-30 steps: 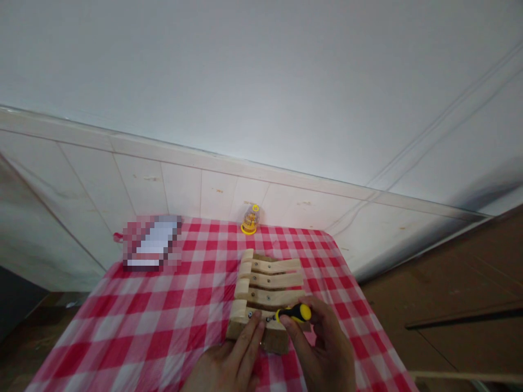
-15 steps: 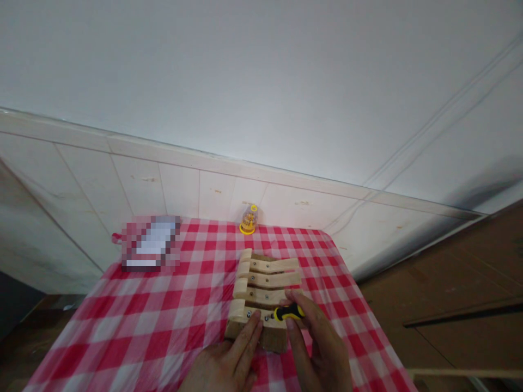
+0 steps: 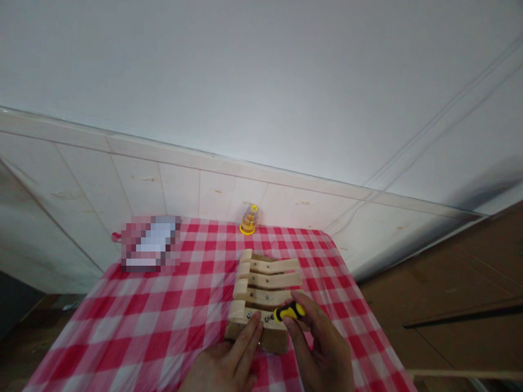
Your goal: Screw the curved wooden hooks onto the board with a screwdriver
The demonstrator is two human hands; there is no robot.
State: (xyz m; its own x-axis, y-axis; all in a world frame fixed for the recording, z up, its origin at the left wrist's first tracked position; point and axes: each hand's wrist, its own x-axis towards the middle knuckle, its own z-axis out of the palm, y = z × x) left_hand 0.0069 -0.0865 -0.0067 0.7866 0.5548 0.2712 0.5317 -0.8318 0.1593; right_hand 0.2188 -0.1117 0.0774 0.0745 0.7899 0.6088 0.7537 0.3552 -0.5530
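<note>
A: ok, clock face centred on the slatted wooden piece (image 3: 259, 296); what's going on, starting far left?

B: at 10 o'clock there's a flat thing (image 3: 153, 245), pixelated so can't tell what; it lies on the red-and-white checked cloth (image 3: 122, 332); then the left hand (image 3: 226, 362) at 7, two fingers out straight and side by side on the nearest pale slat (image 3: 237, 312); not wrapped round anything I can see.

A: and the middle?

B: see-through container (image 3: 248, 220) with a yellow base at about 12, just by the white panelled wall (image 3: 183, 188); the wooden piece sits mid-cloth in front of the person, four slats across a darker block (image 3: 274, 342), two screws in each.

A: right side?

B: yellow-and-black screwdriver (image 3: 290, 312) at 4, tip at the nearest slat's right-hand screw, can't tell if it's seated; right hand (image 3: 321, 343) further out at 4, fingertips pinching the handle; brown surface (image 3: 457, 283) off at 3.
</note>
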